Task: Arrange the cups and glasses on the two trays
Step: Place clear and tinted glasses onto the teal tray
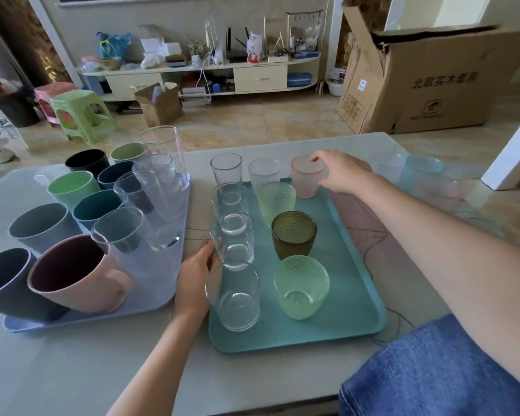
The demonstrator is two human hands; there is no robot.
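Note:
A teal tray (351,313) holds a column of several clear glasses (233,295), a dark green glass (294,235) and two pale green glasses (301,286). My right hand (342,172) grips a frosted pink glass (306,178) at the tray's far right corner. My left hand (197,274) rests against the tray's left edge, fingers touching a clear glass (231,241). A lavender tray (159,283) on the left carries coloured plastic cups (72,274) and tall clear glasses (162,157).
Three loose glasses, clear (386,166), blue (421,172) and pink (439,190), stand on the table at the far right. A big cardboard box (427,85) and stools (81,115) stand on the floor beyond. My blue-clad knee (439,373) is at the lower right.

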